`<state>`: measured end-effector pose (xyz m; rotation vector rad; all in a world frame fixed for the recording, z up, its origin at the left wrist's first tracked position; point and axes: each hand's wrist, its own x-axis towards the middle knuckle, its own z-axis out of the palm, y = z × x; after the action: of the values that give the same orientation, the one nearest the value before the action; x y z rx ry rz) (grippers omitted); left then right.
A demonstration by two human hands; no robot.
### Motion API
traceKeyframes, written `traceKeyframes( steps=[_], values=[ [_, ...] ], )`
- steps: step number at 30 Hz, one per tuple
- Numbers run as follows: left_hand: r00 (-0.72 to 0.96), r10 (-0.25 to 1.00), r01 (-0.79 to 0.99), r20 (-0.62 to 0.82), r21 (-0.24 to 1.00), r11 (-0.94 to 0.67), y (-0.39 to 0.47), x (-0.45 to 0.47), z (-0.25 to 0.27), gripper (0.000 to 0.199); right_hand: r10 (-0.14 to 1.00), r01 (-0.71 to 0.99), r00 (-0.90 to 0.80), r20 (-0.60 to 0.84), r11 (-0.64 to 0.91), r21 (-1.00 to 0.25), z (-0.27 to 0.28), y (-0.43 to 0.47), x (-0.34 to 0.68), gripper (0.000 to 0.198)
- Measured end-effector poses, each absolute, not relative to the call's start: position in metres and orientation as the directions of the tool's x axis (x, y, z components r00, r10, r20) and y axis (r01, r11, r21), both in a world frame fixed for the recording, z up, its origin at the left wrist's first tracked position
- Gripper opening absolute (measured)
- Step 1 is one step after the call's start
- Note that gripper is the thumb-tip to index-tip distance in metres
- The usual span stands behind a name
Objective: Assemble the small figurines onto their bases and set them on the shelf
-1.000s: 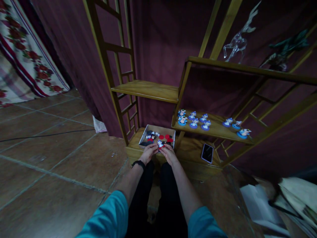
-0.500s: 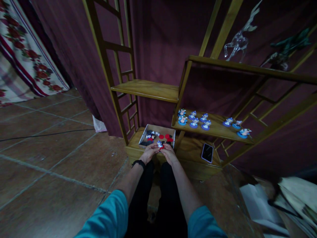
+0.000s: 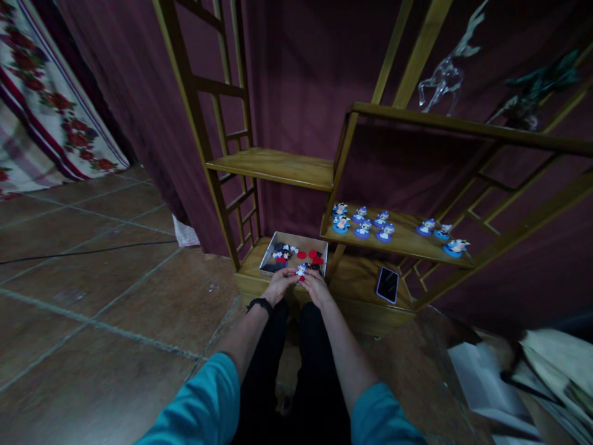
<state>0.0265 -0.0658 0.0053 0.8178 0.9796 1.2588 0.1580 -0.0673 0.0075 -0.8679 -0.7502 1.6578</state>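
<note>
Fingertips met around a small figurine (image 3: 301,269), white with a purple top, pinched upright between a person's left hand (image 3: 281,285) and right hand (image 3: 315,286). The hold was narrow, with a red base (image 3: 301,277) showing at the figurine's foot. A dark wristband (image 3: 260,305) circled the left wrist.

Just beyond the grip sat a shallow open box (image 3: 303,241), its near edge partly hidden by the fingers. Inside, to the grip's upper left, small white-and-purple pieces (image 3: 286,251) lay jumbled with dark ones; red discs (image 3: 302,254) lay straight ahead and to the upper right.

The box rested on the low wooden ledge (image 3: 354,281) of a display stand, where a phone (image 3: 388,285) lay well to the grip's right. Above the phone, a shelf (image 3: 405,243) carried nine figurines (image 3: 363,229) on blue and purple bases. Higher up, at far right, stood a clear animal figure (image 3: 442,83). A maroon curtain (image 3: 296,80) hung behind; tiled floor (image 3: 139,296) stretched away left of the grip.
</note>
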Motion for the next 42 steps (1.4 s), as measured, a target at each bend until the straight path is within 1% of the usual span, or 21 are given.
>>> traceKeyframes(
  steps=[4, 7, 11, 18, 29, 36, 42],
  values=[
    [0.027, 0.982, -0.417, -0.187, 0.891, 0.181, -0.067, 0.027, 0.008, 0.032, 0.976, -0.501, -0.137, -0.168, -0.215, -0.838, 0.008, -0.067, 0.158, 0.025],
    [0.019, 0.975, -0.454, -0.221, 0.867, 0.205, -0.069, 0.027, 0.011, 0.025, 0.981, -0.502, -0.118, -0.152, -0.191, -0.844, 0.008, -0.068, 0.157, 0.023],
    [-0.021, 0.971, -0.48, -0.239, 0.854, 0.2, -0.072, 0.028, 0.014, 0.017, 0.983, -0.485, -0.083, -0.166, -0.185, -0.855, 0.007, -0.068, 0.157, 0.021],
    [0.001, 0.977, -0.482, -0.212, 0.856, 0.186, -0.072, 0.027, 0.013, 0.019, 0.982, -0.478, -0.048, -0.183, -0.183, -0.859, 0.004, -0.065, 0.156, 0.02],
    [0.015, 0.972, -0.463, -0.234, 0.86, 0.214, -0.07, 0.026, 0.011, 0.018, 0.986, -0.457, -0.041, -0.162, -0.163, -0.875, -0.001, -0.062, 0.157, 0.02],
    [-0.009, 0.971, -0.45, -0.239, 0.868, 0.21, -0.07, 0.025, 0.009, 0.013, 0.983, -0.451, -0.048, -0.176, -0.178, -0.875, -0.004, -0.061, 0.157, 0.021],
    [-0.031, 0.97, -0.448, -0.24, 0.871, 0.201, -0.07, 0.026, 0.01, 0.015, 0.983, -0.453, -0.074, -0.171, -0.186, -0.872, -0.003, -0.061, 0.159, 0.023]
  ],
)
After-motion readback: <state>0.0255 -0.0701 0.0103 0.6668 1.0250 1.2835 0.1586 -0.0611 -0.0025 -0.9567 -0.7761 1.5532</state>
